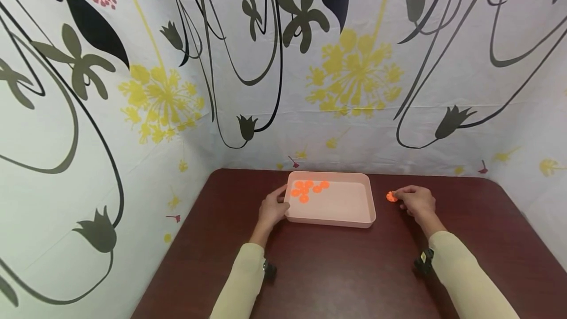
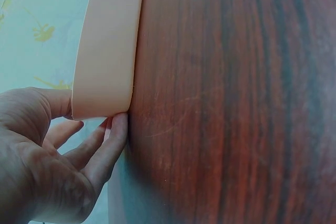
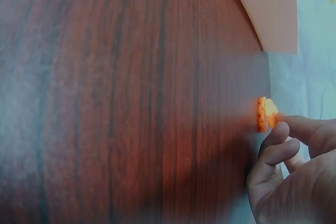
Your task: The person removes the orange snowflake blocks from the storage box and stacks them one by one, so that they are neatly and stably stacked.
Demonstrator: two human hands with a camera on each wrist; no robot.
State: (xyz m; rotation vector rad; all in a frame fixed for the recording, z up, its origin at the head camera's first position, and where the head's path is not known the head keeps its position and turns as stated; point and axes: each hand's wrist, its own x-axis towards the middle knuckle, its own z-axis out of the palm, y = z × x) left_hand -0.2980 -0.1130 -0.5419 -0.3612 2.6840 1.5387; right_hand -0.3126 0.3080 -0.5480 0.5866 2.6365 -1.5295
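A shallow pale-pink tray [image 1: 343, 206] lies on the table with several flat orange discs [image 1: 303, 191] in its left part. My left hand [image 1: 271, 209] holds the tray's left end. In the left wrist view, the thumb sits at the rim of the tray wall [image 2: 107, 51] and fingertips touch its lower edge. To the right of the tray, my right hand [image 1: 418, 202] pinches a small orange scalloped piece [image 1: 392, 196]. The right wrist view shows a bright orange piece [image 3: 271, 112] at the fingertips, beside another orange scalloped disc [image 3: 262, 114] against the table.
The dark red-brown wooden table [image 1: 319, 265] extends around the tray. Behind it and to its sides hangs white cloth [image 1: 292, 132] with printed flowers and stems. Small dark devices, one of them a wrist camera [image 1: 424, 261], sit at both wrists.
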